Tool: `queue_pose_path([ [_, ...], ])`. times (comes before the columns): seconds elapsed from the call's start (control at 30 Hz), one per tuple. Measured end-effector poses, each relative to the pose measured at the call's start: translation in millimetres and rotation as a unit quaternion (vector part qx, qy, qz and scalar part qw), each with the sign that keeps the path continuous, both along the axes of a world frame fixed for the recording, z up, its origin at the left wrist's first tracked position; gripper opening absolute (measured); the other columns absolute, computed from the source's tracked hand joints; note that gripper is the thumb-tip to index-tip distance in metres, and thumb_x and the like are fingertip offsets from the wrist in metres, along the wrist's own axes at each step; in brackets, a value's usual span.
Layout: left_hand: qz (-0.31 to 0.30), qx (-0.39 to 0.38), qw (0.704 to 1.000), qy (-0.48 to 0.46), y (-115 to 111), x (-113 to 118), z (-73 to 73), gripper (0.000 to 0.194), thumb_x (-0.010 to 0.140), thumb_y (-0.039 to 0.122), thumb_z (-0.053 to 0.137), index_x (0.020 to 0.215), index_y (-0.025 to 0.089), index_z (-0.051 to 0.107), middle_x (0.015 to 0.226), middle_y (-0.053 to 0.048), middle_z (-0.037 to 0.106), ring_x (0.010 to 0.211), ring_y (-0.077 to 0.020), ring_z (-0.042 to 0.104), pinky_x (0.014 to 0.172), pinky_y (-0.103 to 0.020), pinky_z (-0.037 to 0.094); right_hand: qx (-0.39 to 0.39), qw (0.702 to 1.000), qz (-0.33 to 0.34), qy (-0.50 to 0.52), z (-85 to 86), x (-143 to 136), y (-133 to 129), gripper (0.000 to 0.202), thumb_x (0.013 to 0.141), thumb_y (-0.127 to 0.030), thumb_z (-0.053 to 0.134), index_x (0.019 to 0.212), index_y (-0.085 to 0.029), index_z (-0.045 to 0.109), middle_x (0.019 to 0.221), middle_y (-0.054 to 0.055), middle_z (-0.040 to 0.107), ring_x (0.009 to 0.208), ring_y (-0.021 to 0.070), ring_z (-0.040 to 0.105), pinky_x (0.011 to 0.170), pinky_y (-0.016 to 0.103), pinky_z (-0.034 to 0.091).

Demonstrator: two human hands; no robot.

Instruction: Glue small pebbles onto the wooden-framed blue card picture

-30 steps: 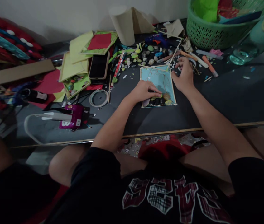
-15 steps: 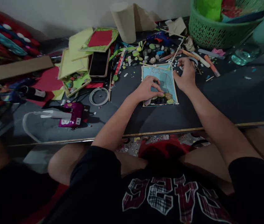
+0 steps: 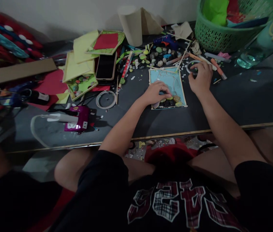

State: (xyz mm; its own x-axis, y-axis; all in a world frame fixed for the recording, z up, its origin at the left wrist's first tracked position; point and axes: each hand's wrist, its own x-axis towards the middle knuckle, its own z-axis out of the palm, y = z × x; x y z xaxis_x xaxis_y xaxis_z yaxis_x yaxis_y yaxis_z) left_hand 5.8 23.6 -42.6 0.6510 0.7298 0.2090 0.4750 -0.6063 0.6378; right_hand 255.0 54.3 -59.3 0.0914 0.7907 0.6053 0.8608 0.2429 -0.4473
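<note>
A small blue picture panel [image 3: 165, 76] with a thin stick frame lies on the dark table, pebbles in black, yellow-green and brown along its near edge. My left hand [image 3: 157, 92] rests over its lower left part, thumb and fingertips closed at a yellow-green pebble [image 3: 170, 98] there. A brown pebble [image 3: 176, 98] sits just right of those fingertips. To the right of the panel, my right hand [image 3: 202, 77] hovers with bent fingers and thumb apart, nothing visible in it. Beside its fingertips lies a roll of clear tape [image 3: 189, 67], partly covered by the hand.
Loose pebbles [image 3: 159, 58] and a blue glue gun [image 3: 164, 40] lie behind the panel. A green basket [image 3: 218, 38] and a water bottle [image 3: 254, 53] stand at right. Leftward are a phone [image 3: 106, 67], a tape ring [image 3: 105, 99] and a purple glue gun [image 3: 83, 117].
My right hand has moved right, away from the panel's edge toward the tape roll. My left hand stays at the pebbles. The whole view has shifted slightly.
</note>
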Motion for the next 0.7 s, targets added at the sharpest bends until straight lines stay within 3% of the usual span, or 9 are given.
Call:
queue_pose_path([
  [0.07,0.027,-0.01,0.998,-0.048,5,-3,-4.7,0.033,0.098,0.042,0.05,0.089,0.023,0.075,0.098,-0.004,0.074,0.102,-0.0187,0.066,0.1,-0.035,0.049,-0.004,1.0,-0.005,-0.002,1.1,1,1,0.01,0.088,-0.035,0.061,0.093,-0.026,0.062,0.109,0.013,0.063,0.113,0.0359,0.049,0.1,0.062,0.041],
  [0.17,0.152,0.005,0.98,-0.126,16,-12,-12.7,0.04,0.103,0.041,0.036,0.099,0.022,0.071,0.105,-0.006,0.074,0.1,-0.0162,0.067,0.091,-0.03,0.053,-0.018,0.999,-0.026,-0.013,5.2,1,1,0.012,0.082,-0.023,0.065,0.094,-0.023,0.064,0.11,0.014,0.064,0.114,0.0367,0.05,0.101,0.062,0.04],
  [0.27,0.248,0.093,0.955,-0.131,30,-23,-22.4,0.029,0.097,0.044,0.048,0.1,0.025,0.07,0.108,-0.005,0.073,0.107,-0.0209,0.064,0.098,-0.036,0.051,-0.045,0.998,-0.04,-0.031,9.5,0,0,0.019,0.074,-0.013,0.07,0.091,-0.021,0.066,0.111,0.015,0.064,0.116,0.0372,0.048,0.102,0.062,0.038],
  [0.47,0.318,0.138,0.934,-0.083,48,-31,-44.5,0.023,0.081,0.04,0.069,0.097,0.024,0.069,0.109,-0.01,0.068,0.114,-0.0308,0.056,0.11,-0.052,0.042,-0.1,0.994,-0.045,-0.027,9.9,-2,1,0.015,0.072,-0.011,0.071,0.078,-0.019,0.06,0.115,0.02,0.06,0.121,0.0394,0.042,0.105,0.067,0.028],
  [0.57,0.347,0.136,0.925,-0.069,49,-30,-54.9,0.02,0.077,0.035,0.069,0.094,0.023,0.068,0.106,-0.012,0.066,0.112,-0.0333,0.056,0.109,-0.056,0.041,-0.09,0.996,-0.017,-0.004,9.3,0,1,0.013,0.081,-0.019,0.065,0.073,-0.022,0.056,0.113,0.019,0.06,0.121,0.0398,0.041,0.106,0.069,0.024],
  [0.7,0.368,0.162,0.913,-0.073,48,-27,-63.8,0.022,0.075,0.029,0.066,0.096,0.023,0.065,0.112,-0.014,0.063,0.117,-0.0357,0.053,0.109,-0.056,0.04,-0.033,0.998,0.057,0.015,14.1,-2,-3,0.016,0.094,-0.044,0.054,0.086,-0.029,0.057,0.114,0.011,0.065,0.122,0.0337,0.044,0.111,0.062,0.025],
])
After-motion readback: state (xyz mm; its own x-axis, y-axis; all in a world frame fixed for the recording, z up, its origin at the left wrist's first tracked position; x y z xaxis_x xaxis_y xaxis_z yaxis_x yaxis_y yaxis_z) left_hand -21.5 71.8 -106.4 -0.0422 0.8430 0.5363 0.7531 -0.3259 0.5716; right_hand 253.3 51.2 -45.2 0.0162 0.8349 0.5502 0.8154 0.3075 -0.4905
